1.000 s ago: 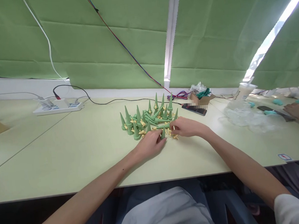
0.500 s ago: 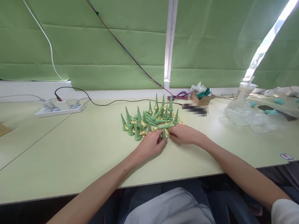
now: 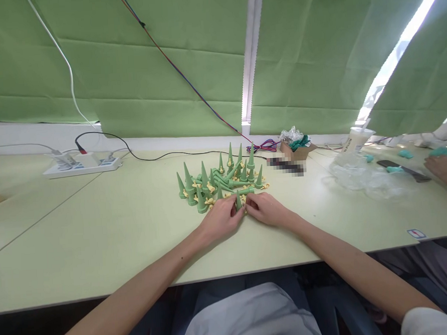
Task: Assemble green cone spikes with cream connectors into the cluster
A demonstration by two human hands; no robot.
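Near green cone (image 3: 238, 201) upright, partly hidden; other green cones (image 3: 203, 175), small yellow pieces (image 3: 210, 187) clustered behind.

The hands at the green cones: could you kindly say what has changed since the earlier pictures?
The right hand has moved left and nearer the person, to beside the green cone held by the left hand; whether it grips anything is hidden. The left hand's hold and the other cones look unchanged.

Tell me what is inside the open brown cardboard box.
Shiny, crumpled silvery wrapping and crumpled dark-green material show above the rim of the brown cardboard box; whatever lies deeper is covered.
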